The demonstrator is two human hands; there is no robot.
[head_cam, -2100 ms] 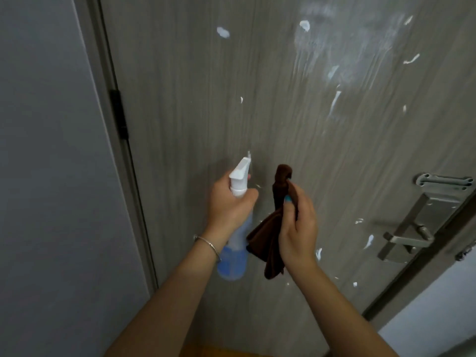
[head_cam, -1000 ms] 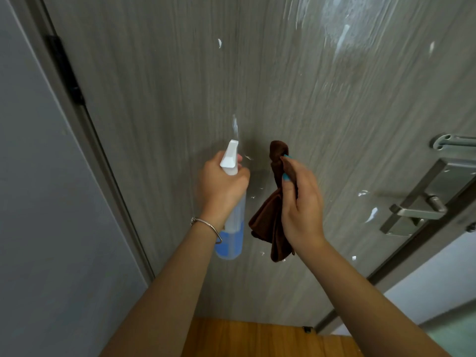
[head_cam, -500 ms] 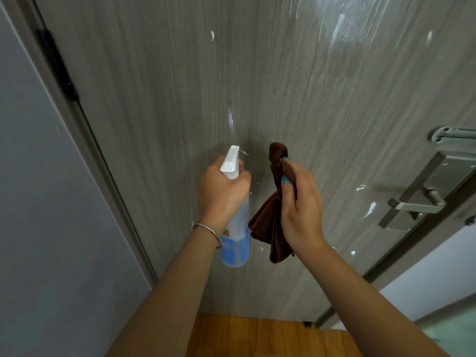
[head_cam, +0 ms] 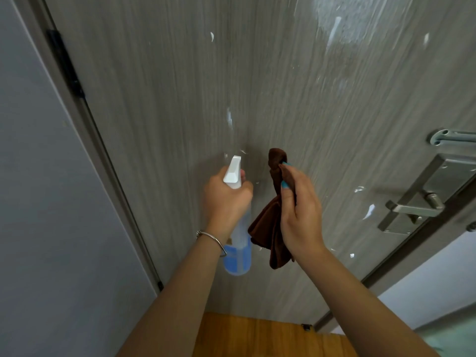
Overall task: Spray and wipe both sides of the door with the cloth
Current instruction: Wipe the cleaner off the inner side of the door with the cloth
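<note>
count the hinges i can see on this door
1. The hinge is dark and sits on the door's left edge, up high against the grey frame. The view cuts off the door's top and part of its lower edge, so other hinges may be out of sight.

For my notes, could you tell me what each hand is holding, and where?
Left hand grips the spray bottle at its neck; right hand holds the bunched brown cloth around its middle.

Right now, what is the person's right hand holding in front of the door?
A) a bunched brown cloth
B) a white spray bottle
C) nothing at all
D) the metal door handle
A: the right hand grips a bunched brown cloth, while the left hand holds the spray bottle and the door handle goes untouched.
</note>
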